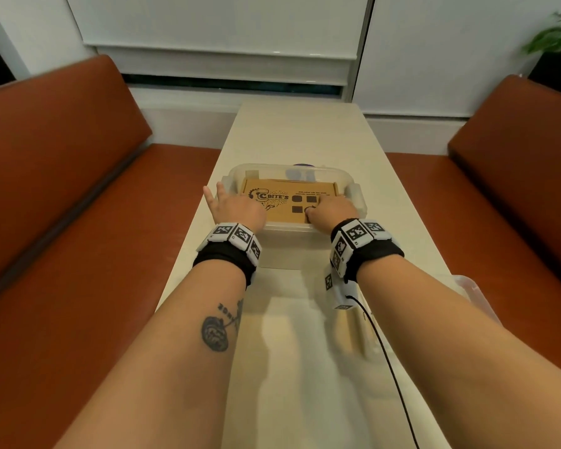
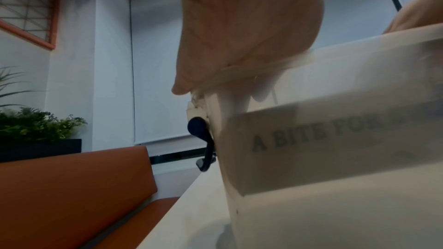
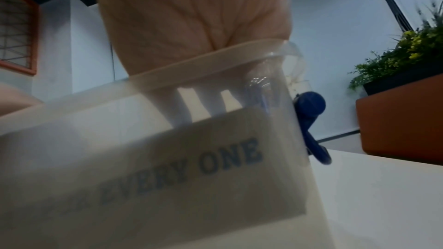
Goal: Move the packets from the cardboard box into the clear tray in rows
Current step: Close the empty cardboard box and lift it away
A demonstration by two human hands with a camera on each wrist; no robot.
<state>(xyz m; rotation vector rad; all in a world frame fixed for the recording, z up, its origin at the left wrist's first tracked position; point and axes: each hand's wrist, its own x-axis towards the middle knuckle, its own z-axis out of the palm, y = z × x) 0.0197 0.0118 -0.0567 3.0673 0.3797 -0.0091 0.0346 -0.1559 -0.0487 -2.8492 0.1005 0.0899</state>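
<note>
A closed brown cardboard box (image 1: 282, 202) printed "BITE'S" lies inside a deep clear plastic container (image 1: 357, 192) at mid-table. No packets show. My left hand (image 1: 237, 205) reaches over the container's left rim with fingers spread; through the wall (image 2: 335, 75) some fingers point down beside the box (image 2: 311, 154), and one stays outside the rim. My right hand (image 1: 332, 209) sits on the right of the lid, fingers bent down onto it, thumb at its near edge. Those fingers (image 3: 187, 105) meet the box top (image 3: 167, 168) behind the wall. A shallow clear tray (image 1: 467, 286) lies under my forearms.
The narrow cream table (image 1: 298, 131) runs away from me between two orange benches (image 1: 62, 189) (image 1: 515, 189). Dark blue latches hang on the container's ends (image 2: 201, 139) (image 3: 310, 118). A planter with green leaves (image 1: 554, 43) stands at the far right.
</note>
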